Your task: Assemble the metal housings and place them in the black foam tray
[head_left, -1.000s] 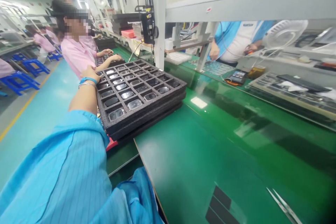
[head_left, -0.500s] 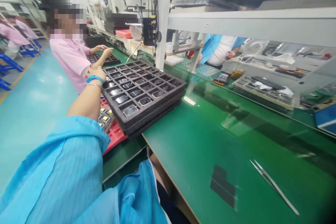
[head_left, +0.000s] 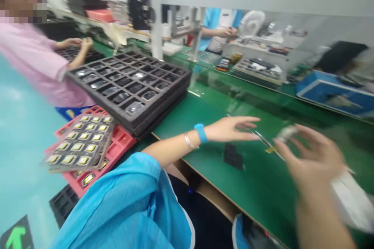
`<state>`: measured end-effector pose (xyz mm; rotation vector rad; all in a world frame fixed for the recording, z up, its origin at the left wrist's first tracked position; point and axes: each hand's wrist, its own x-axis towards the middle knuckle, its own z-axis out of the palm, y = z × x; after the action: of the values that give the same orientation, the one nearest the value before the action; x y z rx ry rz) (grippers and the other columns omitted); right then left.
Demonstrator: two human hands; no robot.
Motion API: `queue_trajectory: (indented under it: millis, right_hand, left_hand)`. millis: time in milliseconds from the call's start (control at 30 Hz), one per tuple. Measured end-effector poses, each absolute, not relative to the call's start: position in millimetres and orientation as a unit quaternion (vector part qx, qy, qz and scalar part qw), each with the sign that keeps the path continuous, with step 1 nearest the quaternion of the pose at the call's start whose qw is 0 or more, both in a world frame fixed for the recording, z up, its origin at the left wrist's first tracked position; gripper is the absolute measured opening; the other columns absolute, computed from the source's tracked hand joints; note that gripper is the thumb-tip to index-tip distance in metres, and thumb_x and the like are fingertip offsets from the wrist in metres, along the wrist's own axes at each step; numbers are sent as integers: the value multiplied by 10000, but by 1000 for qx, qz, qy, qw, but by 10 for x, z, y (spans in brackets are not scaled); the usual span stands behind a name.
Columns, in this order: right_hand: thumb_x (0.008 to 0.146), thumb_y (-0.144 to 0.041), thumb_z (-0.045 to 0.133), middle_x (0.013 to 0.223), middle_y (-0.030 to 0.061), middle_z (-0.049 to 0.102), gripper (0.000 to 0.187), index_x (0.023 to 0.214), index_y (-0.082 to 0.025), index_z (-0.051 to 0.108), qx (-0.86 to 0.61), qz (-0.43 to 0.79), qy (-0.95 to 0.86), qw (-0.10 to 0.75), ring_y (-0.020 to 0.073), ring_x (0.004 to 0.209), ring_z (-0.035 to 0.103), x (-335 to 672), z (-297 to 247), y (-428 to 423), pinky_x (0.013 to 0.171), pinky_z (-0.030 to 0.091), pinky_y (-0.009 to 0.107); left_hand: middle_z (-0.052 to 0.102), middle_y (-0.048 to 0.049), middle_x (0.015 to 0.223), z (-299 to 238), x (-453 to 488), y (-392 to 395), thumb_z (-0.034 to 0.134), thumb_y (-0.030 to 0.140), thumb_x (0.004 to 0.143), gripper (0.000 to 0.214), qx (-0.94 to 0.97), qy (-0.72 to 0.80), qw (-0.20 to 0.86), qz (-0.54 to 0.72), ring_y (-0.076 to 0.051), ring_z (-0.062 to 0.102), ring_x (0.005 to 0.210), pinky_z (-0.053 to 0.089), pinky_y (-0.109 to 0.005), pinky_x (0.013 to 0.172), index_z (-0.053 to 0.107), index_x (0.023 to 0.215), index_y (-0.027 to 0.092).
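My left hand (head_left: 229,128) reaches over the green bench with its fingers apart and nothing in them. Between the thumb and fingers of my right hand (head_left: 317,159) is a small silvery-white part (head_left: 286,134), blurred by motion. A yellow tab (head_left: 270,149) hangs just below it. Metal tweezers (head_left: 264,140) lie on the bench between my two hands, partly hidden. Dark flat pieces (head_left: 233,157) lie below my left hand. To the left, a stack of black foam trays (head_left: 146,107) holds watch-like parts in its compartments.
Red trays (head_left: 124,140) and a clear tray (head_left: 97,146) of small yellow-and-white parts stand lower left, below the foam stack. A person in pink (head_left: 37,58) works at far left. A white post (head_left: 157,15) and a blue bin (head_left: 330,93) stand beyond the bench.
My left hand has left the foam tray and moved right over the bench. My right hand has come into view with the small silvery-white part. The view has turned right and down.
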<state>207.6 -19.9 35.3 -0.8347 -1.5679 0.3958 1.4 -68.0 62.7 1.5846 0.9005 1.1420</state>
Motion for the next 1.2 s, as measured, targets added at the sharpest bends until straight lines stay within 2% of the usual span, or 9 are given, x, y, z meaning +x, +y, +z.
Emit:
queue_trajectory:
  millis: [67, 167, 267, 400, 533, 733, 867, 1100, 1200]
  right_hand:
    - [703, -310, 798, 1153, 143, 659, 491, 1147, -194, 624, -344, 202, -683, 612, 265, 1046, 663, 2048, 153, -254, 866, 590, 421]
    - [764, -285, 731, 1192, 138, 662, 464, 1198, -185, 602, -329, 169, -725, 580, 255, 1078, 663, 1911, -77, -253, 963, 558, 455]
    - [804, -296, 710, 1239, 117, 658, 450, 1227, -203, 588, -332, 156, -753, 546, 235, 1113, 654, 1841, -129, -276, 996, 544, 425]
    - [868, -324, 643, 1312, 93, 623, 261, 1115, -241, 634, -338, 112, -779, 516, 253, 1226, 588, 1863, -61, -388, 1069, 471, 493]
    - [891, -284, 601, 1146, 82, 684, 100, 938, -239, 677, -365, 72, -752, 544, 237, 1114, 635, 1913, -61, -385, 993, 509, 474]
    - [859, -299, 652, 906, 45, 733, 88, 836, -238, 712, -357, 75, -766, 529, 225, 867, 703, 1976, -73, -368, 846, 562, 420]
    - [833, -319, 671, 841, 55, 748, 99, 768, -260, 717, -338, 18, -776, 532, 236, 753, 722, 1979, -106, -270, 759, 580, 399]
    - [770, -332, 666, 859, 71, 755, 83, 697, -297, 688, -381, 38, -765, 519, 292, 760, 733, 1963, -137, -232, 692, 595, 435]
    - [750, -333, 657, 876, 72, 749, 70, 688, -305, 672, -410, 58, -759, 503, 321, 815, 728, 1973, -149, -250, 706, 591, 473]
  left_hand:
    - [646, -131, 1276, 388, 134, -354, 783, 222, 710, 718, 575, 311, 620, 433, -228, 629, 1137, 474, -386, 991, 528, 1380, 199]
    - [673, -143, 1221, 124, 161, -98, 855, 252, 618, 749, 501, 280, 699, 428, -233, 654, 1059, 485, -400, 962, 595, 1318, 192]
    - [699, -122, 1157, 26, 103, -94, 890, 264, 563, 707, 480, 306, 692, 445, -226, 657, 1022, 496, -376, 941, 666, 1230, 190]
    - [699, -83, 1142, 29, 100, -210, 885, 283, 578, 635, 461, 317, 698, 446, -212, 653, 997, 521, -350, 888, 695, 1182, 234]
    - [685, -68, 1136, 10, 161, -215, 880, 273, 589, 533, 444, 297, 707, 464, -199, 641, 991, 526, -367, 899, 724, 1098, 237]
    - [678, -87, 1056, -21, 249, -256, 881, 197, 516, 600, 414, 294, 706, 493, -215, 627, 998, 467, -446, 980, 712, 1090, 164]
    - [665, -56, 1031, -44, 234, -219, 870, 160, 502, 560, 394, 274, 727, 490, -198, 630, 994, 433, -429, 1033, 731, 1045, 166]
    - [667, -52, 1018, -87, 232, -216, 887, 241, 503, 527, 425, 278, 693, 512, -250, 624, 1092, 440, -441, 1068, 748, 1009, 185]
    - [680, -51, 988, -110, 230, -165, 905, 232, 456, 459, 441, 275, 689, 505, -248, 642, 1073, 500, -346, 992, 782, 899, 240]
